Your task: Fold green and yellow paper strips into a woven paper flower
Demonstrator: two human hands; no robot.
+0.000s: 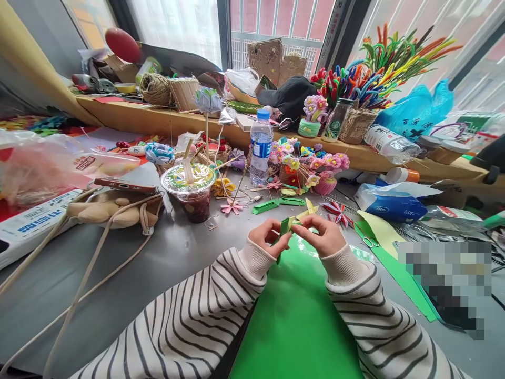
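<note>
Left hand [269,235] and right hand [323,235] both pinch one small folded green paper strip [285,226], held just above the green paper sheet [292,316] on the desk [173,252]. Fingertips nearly meet at the fold. Risk, as I judge it: a thin strip pinched this tight could tear or crease off-line. Sleeves are near the drink cup [192,190], with scissors [369,241] just right; a wide elbow swing could knock either.

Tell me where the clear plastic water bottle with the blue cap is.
In the head view, the clear plastic water bottle with the blue cap stands upright on the grey table, beyond the hands, between the sealed plastic drink cup on its left and the pink paper flowers on its right.
</note>
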